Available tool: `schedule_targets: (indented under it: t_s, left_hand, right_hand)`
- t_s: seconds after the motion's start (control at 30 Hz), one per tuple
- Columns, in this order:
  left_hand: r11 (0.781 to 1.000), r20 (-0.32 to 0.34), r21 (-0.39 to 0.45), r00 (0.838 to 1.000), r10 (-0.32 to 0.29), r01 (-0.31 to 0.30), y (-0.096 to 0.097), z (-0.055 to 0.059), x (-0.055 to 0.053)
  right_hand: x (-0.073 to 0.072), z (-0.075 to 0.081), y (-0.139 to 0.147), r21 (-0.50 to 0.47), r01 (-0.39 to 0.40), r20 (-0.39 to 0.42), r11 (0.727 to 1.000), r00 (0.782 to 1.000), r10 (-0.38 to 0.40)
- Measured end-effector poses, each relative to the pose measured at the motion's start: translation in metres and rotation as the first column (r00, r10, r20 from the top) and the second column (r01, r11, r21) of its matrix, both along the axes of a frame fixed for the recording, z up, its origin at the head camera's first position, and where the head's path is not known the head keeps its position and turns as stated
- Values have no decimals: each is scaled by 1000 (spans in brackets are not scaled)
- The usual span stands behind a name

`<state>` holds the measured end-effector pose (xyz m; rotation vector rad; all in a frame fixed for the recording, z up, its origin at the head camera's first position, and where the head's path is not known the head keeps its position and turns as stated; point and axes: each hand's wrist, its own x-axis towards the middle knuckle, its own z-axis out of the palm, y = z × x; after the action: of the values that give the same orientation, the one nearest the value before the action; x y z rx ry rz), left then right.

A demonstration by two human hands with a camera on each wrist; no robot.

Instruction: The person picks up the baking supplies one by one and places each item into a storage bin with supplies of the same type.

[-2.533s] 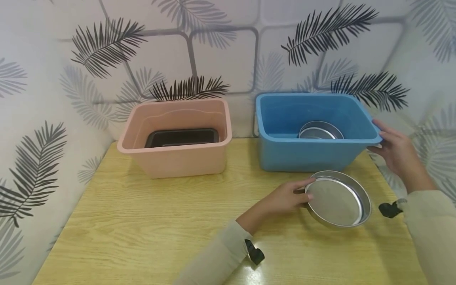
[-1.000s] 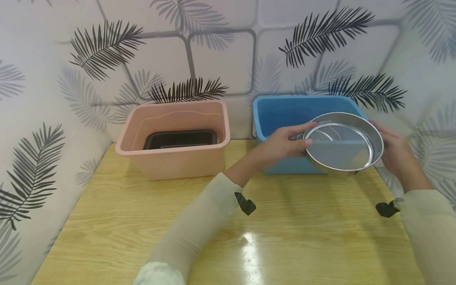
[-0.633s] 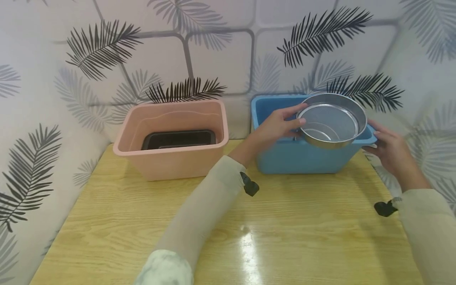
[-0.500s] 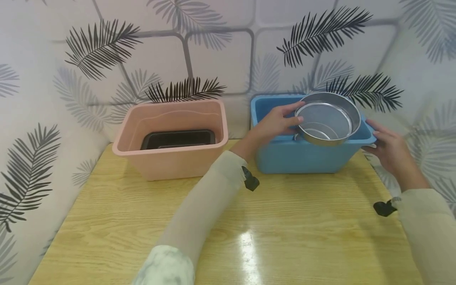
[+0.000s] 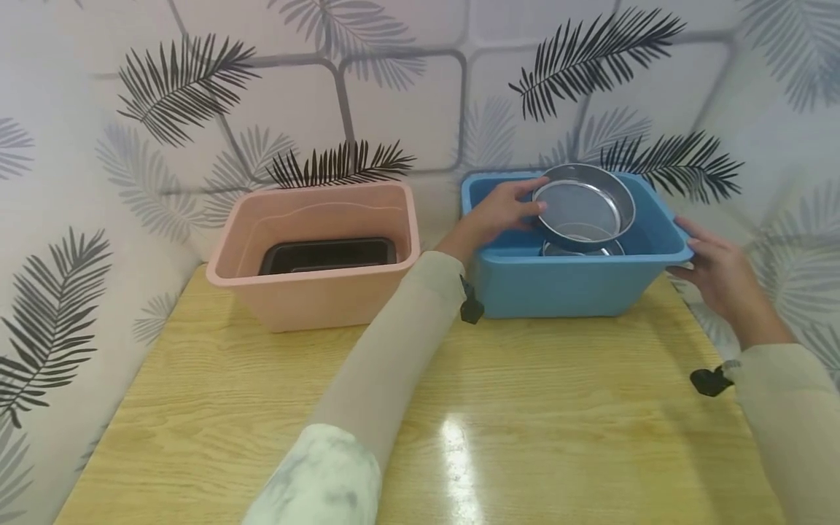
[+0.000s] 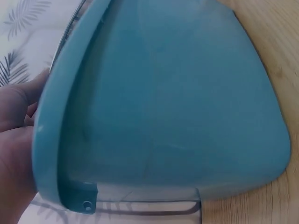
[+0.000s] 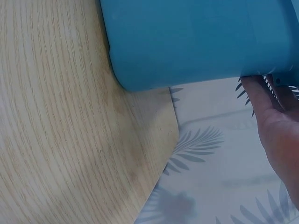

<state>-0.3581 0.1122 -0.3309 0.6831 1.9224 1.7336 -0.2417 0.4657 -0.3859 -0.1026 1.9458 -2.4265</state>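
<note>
My left hand [image 5: 502, 211] pinches the left edge of a round metal cake pan [image 5: 580, 204], fingers and thumb on its rim. The pan is inside the mouth of the blue plastic bin [image 5: 558, 288], slightly tilted. Below it shows part of another round metal pan [image 5: 613, 249] lying in the bin. My right hand [image 5: 722, 270] grips the bin's right rim; in the right wrist view its fingers [image 7: 257, 93] reach up to the rim's underside. In the left wrist view, the bin's wall [image 6: 173, 102] covers the cake pan almost wholly and part of the left hand.
A pink plastic bin [image 5: 341, 302] stands to the left, with a dark rectangular pan [image 5: 335, 253] inside. Both bins are on a wooden table [image 5: 558, 408] near the patterned wall [image 5: 407, 109]. The table's right edge runs close to the blue bin.
My left hand has lifted the cake pan off the table, carried it up over the blue bin's front edge and lowered it into the opening. My right hand has stayed at the bin's rim.
</note>
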Motion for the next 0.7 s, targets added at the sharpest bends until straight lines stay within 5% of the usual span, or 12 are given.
schedule_targets:
  t_s: [0.3, 0.47, 0.7]
  left_hand:
    - [975, -51, -203, 993, -103, 91, 19, -7, -16]
    - [964, 7, -250, 995, -98, 96, 26, 0, -14]
    - [940, -1, -319, 992, -128, 121, 37, 10, -5]
  right_hand:
    - [5, 1, 1, -5, 13, 6, 1000, 1000, -13]
    - [4, 2, 0, 18, 1, 4, 1000, 1000, -1]
    - [4, 1, 1, 21, -4, 1, 1000, 1000, 4]
